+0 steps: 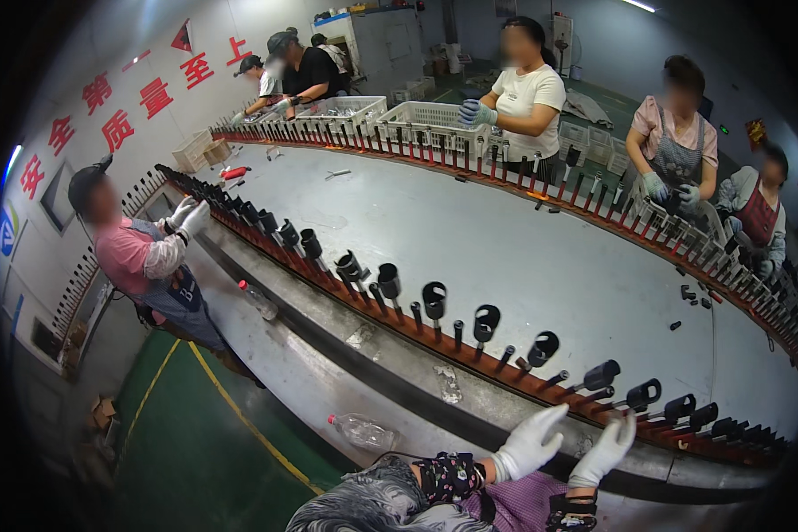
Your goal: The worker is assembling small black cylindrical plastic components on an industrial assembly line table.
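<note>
My left hand (528,443), in a white glove, is held over the near edge of the conveyor. It is open, thumb apart from the stretched fingers, and holds nothing. My right hand (606,450), also white-gloved, reaches up beside it with fingers extended toward the line of rods; the fingertips are slightly smeared, and no held thing shows. Just beyond its fingertips stands a black cup-shaped part with an opening in its side (645,394). A similar black part (601,374) leans on its rod to the left. These parts stand along the reddish-brown conveyor track (470,356), between plain black-topped rods.
The track curves around a wide grey table (505,230). A clear plastic bottle (363,432) lies on the near ledge; another bottle (257,300) is farther left. A co-worker (146,239) stands at left. Others work across the table beside white crates (430,122).
</note>
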{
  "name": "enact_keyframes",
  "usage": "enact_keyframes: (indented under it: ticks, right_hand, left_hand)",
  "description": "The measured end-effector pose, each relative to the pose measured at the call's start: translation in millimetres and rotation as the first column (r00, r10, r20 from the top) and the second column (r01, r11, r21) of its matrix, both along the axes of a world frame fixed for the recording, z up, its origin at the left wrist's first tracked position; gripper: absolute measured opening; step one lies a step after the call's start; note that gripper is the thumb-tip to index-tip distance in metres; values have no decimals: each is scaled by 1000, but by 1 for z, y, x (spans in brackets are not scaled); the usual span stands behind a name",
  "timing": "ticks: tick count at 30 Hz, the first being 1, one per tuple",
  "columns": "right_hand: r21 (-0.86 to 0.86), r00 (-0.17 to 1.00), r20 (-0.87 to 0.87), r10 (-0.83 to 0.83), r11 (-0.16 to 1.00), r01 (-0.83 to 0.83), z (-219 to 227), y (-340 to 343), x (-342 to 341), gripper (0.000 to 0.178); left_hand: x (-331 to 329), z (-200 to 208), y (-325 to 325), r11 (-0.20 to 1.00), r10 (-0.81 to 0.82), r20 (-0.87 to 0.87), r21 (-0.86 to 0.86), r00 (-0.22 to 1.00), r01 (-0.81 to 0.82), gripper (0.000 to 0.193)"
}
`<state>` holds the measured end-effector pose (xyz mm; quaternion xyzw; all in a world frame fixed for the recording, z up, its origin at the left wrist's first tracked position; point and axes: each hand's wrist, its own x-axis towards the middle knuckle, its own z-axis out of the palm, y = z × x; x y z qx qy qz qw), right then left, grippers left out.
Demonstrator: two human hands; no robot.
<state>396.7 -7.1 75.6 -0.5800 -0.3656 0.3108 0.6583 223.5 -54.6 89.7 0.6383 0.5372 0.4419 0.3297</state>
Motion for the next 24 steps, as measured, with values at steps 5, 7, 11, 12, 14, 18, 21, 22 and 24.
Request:
enact_keyframes:
  ticks: [5, 7, 11, 12, 14, 18, 21, 22, 24]
  right_hand:
    - [306, 952, 138, -271, 926, 220, 64, 34, 33, 55]
    - [213, 822, 504, -266, 960, 180, 67, 59, 24, 52]
    - [218, 988, 157, -6, 976, -29, 45, 90, 29, 51]
    - [234, 982, 185, -31, 972, -14, 60, 81, 5, 51]
    - [286, 978, 198, -60, 958, 1, 66, 79, -13, 52]
    - [-24, 938, 344, 36, 999, -30, 72, 75, -21, 34]
    - [-32, 879, 475, 49, 999, -39, 5, 65, -23, 35]
    - [1, 936, 332, 113, 993, -120, -18, 54, -24, 35]
    - [13, 986, 58, 158, 987, -159, -45, 30, -4, 38]
  left_hand:
    - [36, 77, 40, 946, -80, 14, 316, 997, 72, 69]
    - [46, 90, 63, 949, -79, 39, 310, 996, 63, 74]
    - [50, 94, 102, 989, -104, 178, 123, 979, 83, 79]
    - [35, 104, 105, 989, -147, 347, 25, 926, 147, 79]
    - [30, 88, 110, 994, -86, 381, 98, 921, 52, 78]
    - [28, 44, 112, 995, 15, 58, -103, 998, -9, 61]
    - [32, 13, 76, 953, 247, 79, 161, 966, -257, 71]
    - [27, -27, 59, 929, 369, -16, 32, 929, -369, 78]
    - [33, -39, 29, 983, 181, -55, 53, 982, -178, 72]
